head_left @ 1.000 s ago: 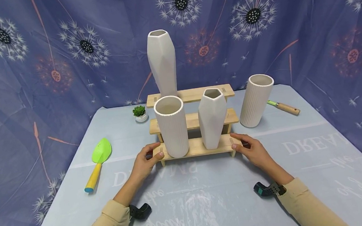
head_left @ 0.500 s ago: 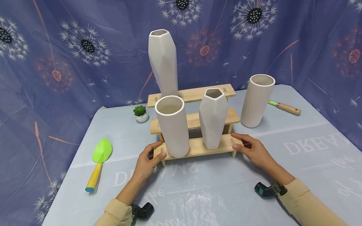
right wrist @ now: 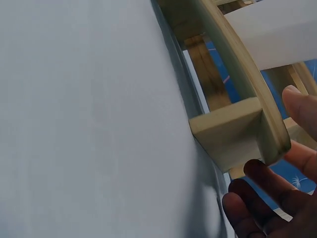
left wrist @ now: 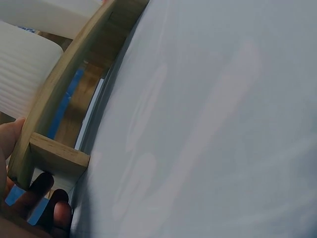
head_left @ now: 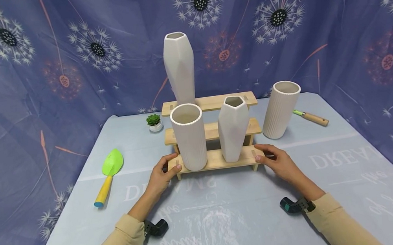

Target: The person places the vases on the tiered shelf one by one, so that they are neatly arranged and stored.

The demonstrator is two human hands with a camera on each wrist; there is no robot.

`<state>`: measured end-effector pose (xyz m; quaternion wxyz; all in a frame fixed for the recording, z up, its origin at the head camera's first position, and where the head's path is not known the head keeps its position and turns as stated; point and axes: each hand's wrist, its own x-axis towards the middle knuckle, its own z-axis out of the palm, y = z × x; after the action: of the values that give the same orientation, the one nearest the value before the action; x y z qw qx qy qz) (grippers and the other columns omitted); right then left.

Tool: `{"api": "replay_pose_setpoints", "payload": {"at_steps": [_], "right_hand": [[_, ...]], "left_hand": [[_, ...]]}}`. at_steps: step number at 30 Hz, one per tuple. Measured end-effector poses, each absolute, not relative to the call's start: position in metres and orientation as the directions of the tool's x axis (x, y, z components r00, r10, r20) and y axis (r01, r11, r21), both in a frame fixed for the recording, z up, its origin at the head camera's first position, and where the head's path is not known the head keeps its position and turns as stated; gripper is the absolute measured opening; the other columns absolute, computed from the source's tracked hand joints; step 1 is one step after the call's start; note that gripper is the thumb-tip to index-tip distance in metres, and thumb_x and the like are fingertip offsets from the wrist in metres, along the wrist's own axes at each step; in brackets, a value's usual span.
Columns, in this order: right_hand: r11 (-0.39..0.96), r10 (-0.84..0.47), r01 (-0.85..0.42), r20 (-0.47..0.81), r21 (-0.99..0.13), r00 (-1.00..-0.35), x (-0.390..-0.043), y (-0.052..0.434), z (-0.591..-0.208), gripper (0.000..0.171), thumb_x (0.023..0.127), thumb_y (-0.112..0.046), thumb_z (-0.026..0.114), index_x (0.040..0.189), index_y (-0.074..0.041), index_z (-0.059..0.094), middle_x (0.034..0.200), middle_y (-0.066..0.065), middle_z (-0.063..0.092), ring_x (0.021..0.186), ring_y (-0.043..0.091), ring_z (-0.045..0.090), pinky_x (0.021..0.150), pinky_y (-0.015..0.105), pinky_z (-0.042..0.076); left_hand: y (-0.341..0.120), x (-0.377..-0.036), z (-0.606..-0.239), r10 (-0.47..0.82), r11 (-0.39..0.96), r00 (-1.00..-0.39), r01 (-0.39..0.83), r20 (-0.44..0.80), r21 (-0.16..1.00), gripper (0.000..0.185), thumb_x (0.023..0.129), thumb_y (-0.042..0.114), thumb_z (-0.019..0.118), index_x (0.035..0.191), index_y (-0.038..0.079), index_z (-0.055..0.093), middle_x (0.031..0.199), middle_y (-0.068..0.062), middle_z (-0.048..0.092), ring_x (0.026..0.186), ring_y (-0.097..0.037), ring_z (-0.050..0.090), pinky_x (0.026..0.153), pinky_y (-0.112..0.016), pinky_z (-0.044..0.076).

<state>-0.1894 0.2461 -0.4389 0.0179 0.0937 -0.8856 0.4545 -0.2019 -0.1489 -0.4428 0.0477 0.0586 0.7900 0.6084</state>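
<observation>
One three-step wooden rack stands mid-counter. Left hand grips its lowest step at the 9 o'clock end, thumb on top, fingers curled below. Right hand grips the 3 o'clock end of the same step in the same way.

Vases: four, all white. Two ribbed: one on the lowest step, one on the counter at 3 o'clock of the rack. Two faceted: short on the lowest step, tall on the top step.

Trowels: two, green-yellow at 9 o'clock, wood-handled at 3 o'clock. One small succulent at 10 o'clock.
</observation>
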Motion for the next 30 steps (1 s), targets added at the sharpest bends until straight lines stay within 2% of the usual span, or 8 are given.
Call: {"api": "replay_pose_setpoints", "payload": {"at_steps": [8, 13, 16, 19, 22, 24, 27, 30], "right_hand": [[0.610, -0.073, -0.147, 0.130, -0.779, -0.989, -0.192, 0.261, -0.430, 0.053, 0.093, -0.035, 0.059, 0.134, -0.004, 0.048, 0.129, 0.019, 0.056, 0.116, 0.033, 0.055, 0.085, 0.014, 0.041], [0.625, 0.003, -0.115, 0.149, -0.772, -0.989, -0.195, 0.270, -0.425, 0.057, 0.093, -0.037, 0.058, 0.134, 0.000, 0.046, 0.129, 0.021, 0.055, 0.117, 0.034, 0.053, 0.088, 0.021, 0.041], [0.626, 0.059, -0.090, 0.162, -0.774, -0.985, -0.197, 0.274, -0.422, 0.059, 0.092, -0.040, 0.058, 0.134, 0.000, 0.045, 0.128, 0.021, 0.055, 0.115, 0.032, 0.052, 0.087, 0.019, 0.040], [0.623, 0.122, -0.065, 0.179, -0.780, -0.976, -0.199, 0.278, -0.418, 0.060, 0.091, -0.040, 0.059, 0.132, 0.001, 0.046, 0.124, 0.021, 0.057, 0.107, 0.019, 0.053, 0.083, 0.013, 0.039], [0.615, 0.179, -0.047, 0.197, -0.787, -0.964, -0.202, 0.280, -0.414, 0.059, 0.090, -0.039, 0.061, 0.132, 0.001, 0.046, 0.122, 0.021, 0.057, 0.096, 0.000, 0.049, 0.079, 0.008, 0.038], [0.611, 0.213, -0.035, 0.207, -0.791, -0.955, -0.204, 0.282, -0.412, 0.060, 0.090, -0.039, 0.061, 0.132, 0.001, 0.045, 0.123, 0.020, 0.057, 0.092, -0.005, 0.046, 0.078, 0.006, 0.037], [0.610, 0.257, -0.012, 0.212, -0.792, -0.943, -0.209, 0.285, -0.408, 0.062, 0.090, -0.039, 0.061, 0.133, 0.002, 0.043, 0.124, 0.021, 0.056, 0.099, 0.006, 0.052, 0.077, 0.006, 0.036], [0.601, 0.299, 0.017, 0.205, -0.799, -0.932, -0.214, 0.287, -0.406, 0.066, 0.089, -0.041, 0.061, 0.134, 0.003, 0.041, 0.126, 0.023, 0.054, 0.110, 0.027, 0.053, 0.082, 0.016, 0.040]], "left_hand": [[-0.150, -0.204, -0.448, 0.144, 0.269, -0.990, 0.054, 0.015, 0.962, 0.049, 0.088, 0.028, 0.067, 0.133, 0.019, 0.050, 0.128, -0.010, 0.056, 0.104, -0.013, 0.052, 0.082, -0.022, 0.046], [-0.149, -0.204, -0.448, 0.139, 0.269, -0.990, 0.043, 0.005, 0.962, 0.048, 0.088, 0.029, 0.067, 0.132, 0.021, 0.051, 0.127, -0.009, 0.056, 0.102, -0.013, 0.052, 0.081, -0.023, 0.046], [-0.150, -0.204, -0.448, 0.140, 0.266, -0.990, 0.041, 0.003, 0.963, 0.049, 0.088, 0.028, 0.067, 0.133, 0.018, 0.050, 0.125, -0.012, 0.057, 0.099, -0.012, 0.053, 0.080, -0.022, 0.046], [-0.150, -0.204, -0.449, 0.138, 0.266, -0.990, 0.038, 0.001, 0.963, 0.049, 0.088, 0.027, 0.067, 0.133, 0.018, 0.050, 0.125, -0.013, 0.056, 0.101, -0.015, 0.054, 0.081, -0.024, 0.046], [-0.150, -0.204, -0.449, 0.141, 0.265, -0.990, 0.036, -0.001, 0.963, 0.049, 0.088, 0.028, 0.067, 0.134, 0.019, 0.050, 0.133, -0.010, 0.053, 0.114, -0.020, 0.051, 0.088, -0.027, 0.045], [-0.150, -0.204, -0.449, 0.142, 0.265, -0.990, 0.036, -0.002, 0.964, 0.049, 0.088, 0.030, 0.067, 0.133, 0.020, 0.050, 0.138, -0.006, 0.050, 0.121, -0.020, 0.048, 0.091, -0.028, 0.044], [-0.150, -0.204, -0.449, 0.143, 0.260, -0.990, 0.038, 0.001, 0.965, 0.049, 0.088, 0.030, 0.067, 0.133, 0.021, 0.050, 0.136, -0.007, 0.052, 0.117, -0.020, 0.051, 0.089, -0.029, 0.045], [-0.150, -0.204, -0.448, 0.144, 0.259, -0.990, 0.047, 0.009, 0.965, 0.049, 0.088, 0.029, 0.067, 0.133, 0.021, 0.050, 0.128, -0.010, 0.056, 0.105, -0.017, 0.053, 0.083, -0.027, 0.046]]}}
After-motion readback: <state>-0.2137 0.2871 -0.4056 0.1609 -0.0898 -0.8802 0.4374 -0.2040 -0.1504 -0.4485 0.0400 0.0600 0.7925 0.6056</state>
